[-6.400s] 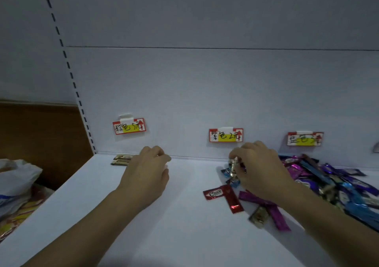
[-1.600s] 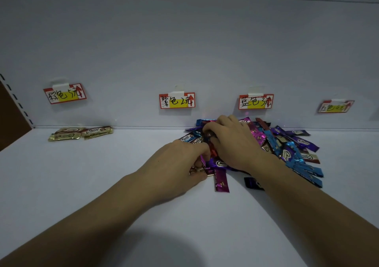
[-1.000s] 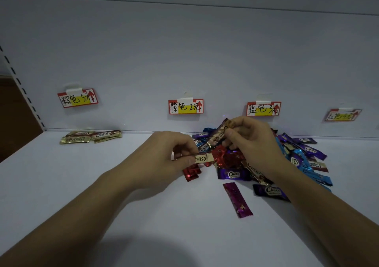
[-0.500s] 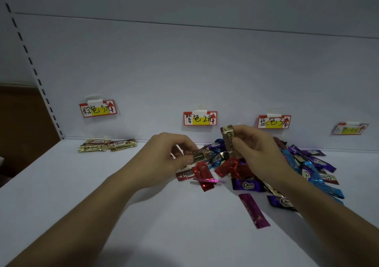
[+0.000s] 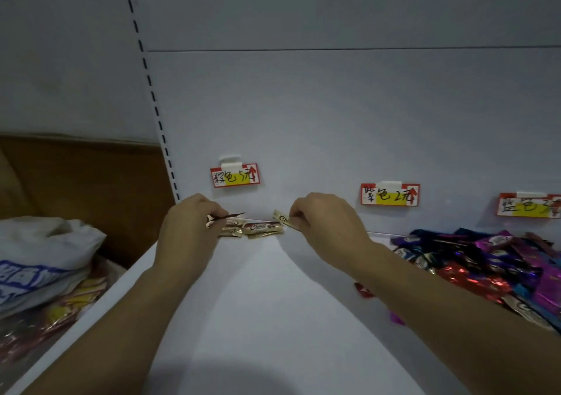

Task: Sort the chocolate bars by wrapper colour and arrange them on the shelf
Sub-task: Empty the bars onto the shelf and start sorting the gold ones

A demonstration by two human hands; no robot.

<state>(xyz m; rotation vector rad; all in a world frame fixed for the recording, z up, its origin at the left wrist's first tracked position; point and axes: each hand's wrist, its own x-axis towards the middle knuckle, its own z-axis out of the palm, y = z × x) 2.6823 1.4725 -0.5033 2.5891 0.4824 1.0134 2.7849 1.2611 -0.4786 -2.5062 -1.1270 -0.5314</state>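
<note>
Where the sorted golds lie: gold row (image 5: 258, 228) at the back of the shelf (image 5: 258, 318), 12 o'clock, under the brown tag (image 5: 235, 176).
Left hand (image 5: 188, 230): fingers pinching an edge-on gold bar (image 5: 226, 217) over the row's 9 o'clock end.
Right hand (image 5: 328, 227): fingers pinching a second gold bar (image 5: 283, 220) at the row's 3 o'clock end.
Change: half a second ago I had both hands by the mixed heap (image 5: 485, 261); both are now at the tag, the heap at 3 o'clock.
Meaning: I judge two more golds are about to join their group; neither is released yet.
Remaining: purple, blue and red bars unsorted; most of the work lies ahead.
</note>
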